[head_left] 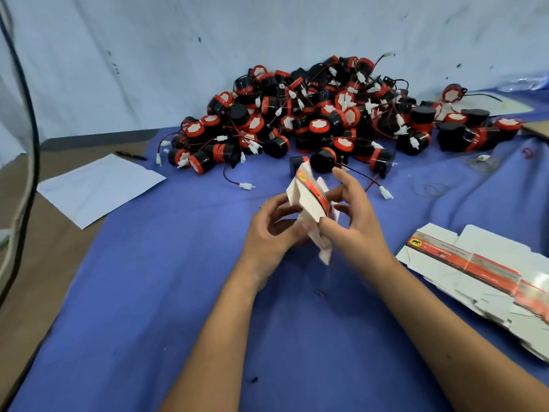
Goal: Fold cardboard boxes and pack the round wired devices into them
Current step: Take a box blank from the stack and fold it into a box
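Forearms nearest. Left hand (271,230) and right hand (353,221), fingers curled, both pinch half-folded box (309,200) above blue cloth (148,292) middle. Thin card: light, creases easily; hold panel edges. Device pile (312,114) at far edge; flat blanks (475,272) at right edge.

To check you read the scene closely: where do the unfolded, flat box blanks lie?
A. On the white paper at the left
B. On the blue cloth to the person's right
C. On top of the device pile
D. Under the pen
B: the flat box blanks lie on the blue cloth at the right, apart from both hands.
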The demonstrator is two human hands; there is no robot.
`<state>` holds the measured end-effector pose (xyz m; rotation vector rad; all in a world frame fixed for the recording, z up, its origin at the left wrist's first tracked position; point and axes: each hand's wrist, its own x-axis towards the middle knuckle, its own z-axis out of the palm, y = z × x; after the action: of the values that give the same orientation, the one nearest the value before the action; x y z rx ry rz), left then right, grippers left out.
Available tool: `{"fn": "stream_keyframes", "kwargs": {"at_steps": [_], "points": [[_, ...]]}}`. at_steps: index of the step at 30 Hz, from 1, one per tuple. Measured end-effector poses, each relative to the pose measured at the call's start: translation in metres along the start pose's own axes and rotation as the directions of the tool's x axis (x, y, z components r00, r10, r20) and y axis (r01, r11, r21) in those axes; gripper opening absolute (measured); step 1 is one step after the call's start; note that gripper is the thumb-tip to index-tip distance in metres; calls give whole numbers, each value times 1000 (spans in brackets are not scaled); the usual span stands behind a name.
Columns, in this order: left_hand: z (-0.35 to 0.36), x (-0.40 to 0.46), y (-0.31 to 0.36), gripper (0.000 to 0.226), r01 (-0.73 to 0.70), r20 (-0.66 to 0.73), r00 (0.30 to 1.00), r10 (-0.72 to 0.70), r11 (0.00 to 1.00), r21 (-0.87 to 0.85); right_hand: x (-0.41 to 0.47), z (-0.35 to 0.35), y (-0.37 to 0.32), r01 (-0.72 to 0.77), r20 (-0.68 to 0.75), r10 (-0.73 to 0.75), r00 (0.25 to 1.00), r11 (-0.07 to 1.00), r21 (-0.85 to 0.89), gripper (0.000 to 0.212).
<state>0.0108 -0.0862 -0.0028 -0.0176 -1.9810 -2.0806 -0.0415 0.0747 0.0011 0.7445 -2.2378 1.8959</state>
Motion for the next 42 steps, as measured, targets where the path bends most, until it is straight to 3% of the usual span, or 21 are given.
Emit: {"fn": "stream_keyframes", "kwargs": {"at_steps": [4, 8, 13, 16, 18, 20, 22, 23, 28, 32, 37, 42], "points": [[2, 2, -4, 31, -37, -115, 992, 42, 998, 48, -1, 0, -2, 33, 101, -33, 994, 999, 8, 77], [7, 3, -7, 30, -103, -119, 986, 120, 985, 139, -3, 2, -3, 60, 199, -63, 978, 998, 22, 55], [-4, 6, -11, 24, -51, -300, 943, 143, 955, 293, -1, -5, -3, -50, 299, 26, 954, 996, 73, 40], [-7, 6, -8, 20, 20, -426, 900, 95, 966, 256, -1, -3, 0, -94, 296, 67, 953, 992, 80, 28], [-11, 7, -5, 18, 68, -358, 933, -18, 989, 129, -1, -1, 0, -112, 251, 93, 964, 991, 66, 29], [-16, 4, 1, 50, 159, -8, 987, -160, 983, -90, 1, -1, -3, -152, 210, 118, 971, 976, 155, 36], [-19, 1, 3, 80, 209, 317, 938, -140, 959, -194, 2, -4, -5, -195, 225, 128, 966, 933, 304, 52], [-19, 1, 5, 91, 208, 369, 921, -124, 958, -197, 2, -6, -7, -215, 248, 131, 960, 910, 354, 57], [-11, 3, 4, 121, 241, 281, 946, -162, 930, -276, 1, -9, -6, -264, 378, 98, 920, 869, 417, 47], [-5, 2, 4, 108, 198, 231, 963, -141, 949, -246, -1, -8, -9, -247, 397, 75, 915, 882, 402, 33], [8, -1, 6, 88, 164, 240, 964, -112, 964, -207, -3, -4, -12, -242, 453, 53, 890, 896, 371, 39], [1, 2, 14, 84, 125, 34, 992, -121, 920, -371, -6, -2, -15, -210, 460, 22, 888, 908, 361, 67]]}}
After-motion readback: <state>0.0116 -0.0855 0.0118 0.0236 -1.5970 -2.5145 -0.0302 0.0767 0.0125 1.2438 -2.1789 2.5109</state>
